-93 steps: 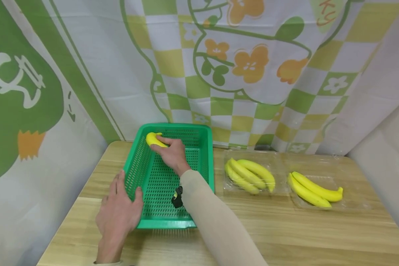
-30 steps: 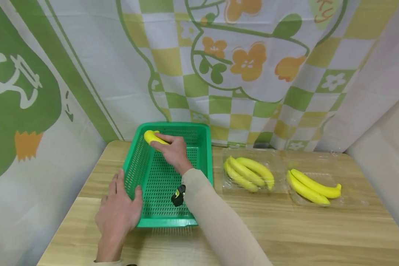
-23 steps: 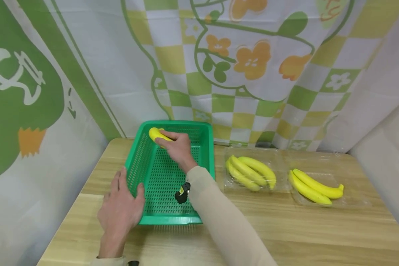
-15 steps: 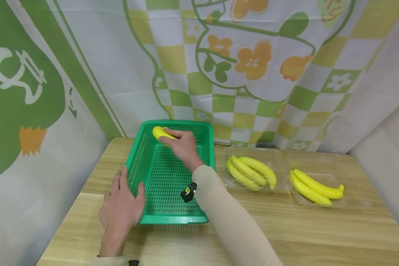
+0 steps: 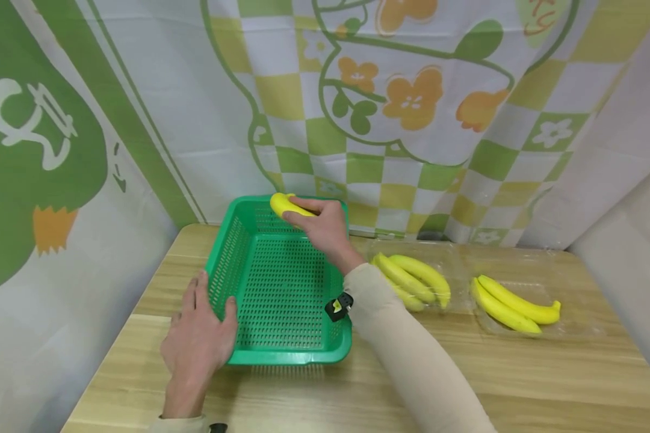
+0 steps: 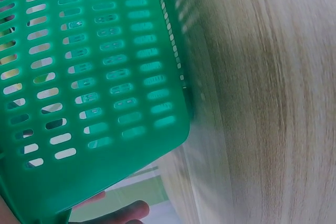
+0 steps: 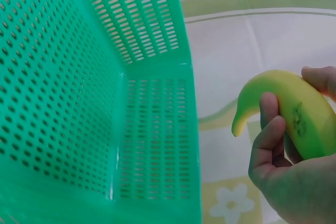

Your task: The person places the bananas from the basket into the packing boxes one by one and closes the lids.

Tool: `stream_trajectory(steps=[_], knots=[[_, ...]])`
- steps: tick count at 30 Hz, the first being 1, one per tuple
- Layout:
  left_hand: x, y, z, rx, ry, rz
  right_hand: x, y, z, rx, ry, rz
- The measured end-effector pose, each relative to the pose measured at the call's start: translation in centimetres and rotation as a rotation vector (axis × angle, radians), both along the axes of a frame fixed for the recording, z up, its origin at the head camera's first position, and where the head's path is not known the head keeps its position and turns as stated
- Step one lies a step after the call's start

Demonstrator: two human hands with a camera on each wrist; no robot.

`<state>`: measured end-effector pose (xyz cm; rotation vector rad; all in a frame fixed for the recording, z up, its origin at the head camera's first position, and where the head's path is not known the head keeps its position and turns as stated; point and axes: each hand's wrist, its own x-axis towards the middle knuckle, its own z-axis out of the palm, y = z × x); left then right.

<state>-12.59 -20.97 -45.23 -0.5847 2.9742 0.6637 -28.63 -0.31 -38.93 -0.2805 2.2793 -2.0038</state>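
Note:
My right hand (image 5: 325, 227) grips a yellow banana (image 5: 286, 205), raised over the back rim of the green plastic basket (image 5: 291, 356). In the right wrist view the banana (image 7: 281, 90) shows a dark patch on its side, and the thumb and fingers (image 7: 268, 145) close round it beside the basket wall (image 7: 157, 145). My left hand (image 5: 200, 343) holds the basket's left rim, thumb on the inner side and fingers outside. From the left wrist the perforated outer wall (image 6: 105, 98) fills much of the view, with fingertips (image 6: 137, 209) low down.
Right of the basket, a clear plastic clamshell box holds several bananas (image 5: 425, 276), partly covered by my right sleeve. Another clear box to its right holds two bananas (image 5: 514, 305). Both lie on the wooden table (image 5: 520, 385); a printed cloth (image 5: 368, 132) hangs close behind.
My right hand has lifted the banana up and rightward from the basket's back left corner to above its back rim. The left hand stays on the left rim.

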Motion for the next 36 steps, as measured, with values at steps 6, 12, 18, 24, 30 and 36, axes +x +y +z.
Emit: stream_trajectory(steps=[6, 12, 18, 24, 30, 36], knots=[[0.0, 0.0, 0.1, -0.003, -0.007, -0.004, 0.3, 1.4, 0.3, 0.009, -0.007, -0.002], [0.1, 0.1, 0.0, -0.001, 0.004, -0.007, 0.8, 3.4, 0.5, 0.048, 0.023, -0.04], [0.0, 0.0, 0.0, -0.002, 0.006, -0.002, 1.4, 5.6, 0.5, 0.096, 0.075, -0.077], [0.1, 0.0, 0.0, -0.003, 0.004, -0.006, 2.0, 8.1, 0.4, 0.128, 0.075, -0.066], [0.1, 0.1, 0.0, -0.003, 0.001, -0.007, 2.4, 10.2, 0.0, 0.105, 0.074, -0.071], [0.1, 0.0, 0.1, -0.004, -0.001, -0.008, 3.1, 12.4, -0.4, 0.17, 0.08, -0.132]])
